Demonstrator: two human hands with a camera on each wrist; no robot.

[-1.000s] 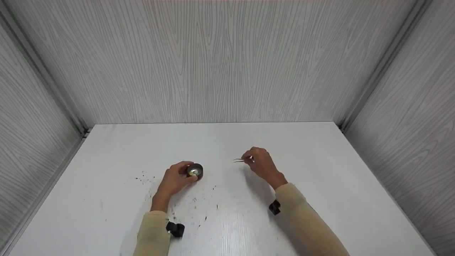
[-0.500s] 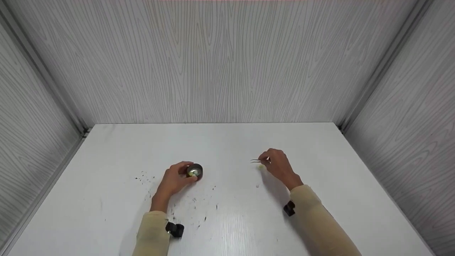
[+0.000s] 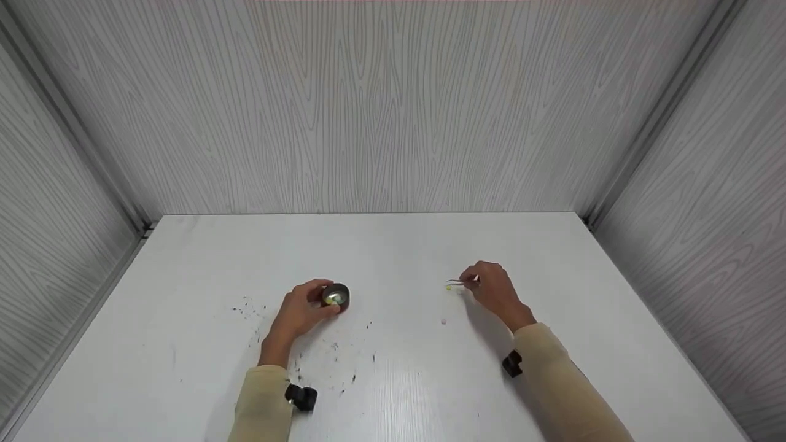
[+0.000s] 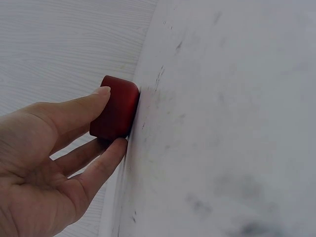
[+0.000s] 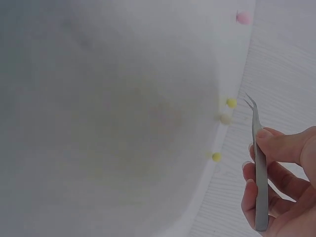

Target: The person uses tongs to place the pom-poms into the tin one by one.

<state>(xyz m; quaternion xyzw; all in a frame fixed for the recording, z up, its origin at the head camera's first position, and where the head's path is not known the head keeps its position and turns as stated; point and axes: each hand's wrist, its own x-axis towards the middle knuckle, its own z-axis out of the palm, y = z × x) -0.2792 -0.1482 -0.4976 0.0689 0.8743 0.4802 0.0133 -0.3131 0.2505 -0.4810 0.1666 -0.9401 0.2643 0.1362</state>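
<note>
My left hand holds a small round cup on the white table, thumb on the near side and fingers on the far side. Its outside is red in the left wrist view; the head view shows a shiny metal inside with several small pale and yellow balls. To the right, my right hand pinches metal tweezers with bent tips, which stand slightly apart. Close by the tips are a yellow ball and a cream ball. Nothing shows between the tips.
Another yellow ball and a pink ball lie on the table near the tweezers. Dark specks and scuffs mark the tabletop around my left forearm. Grey wood-grain panels close in the back and both sides.
My right hand has moved right with the tweezers, away from the cup, and lowered towards the balls on the table. The left hand and cup have stayed in place.
</note>
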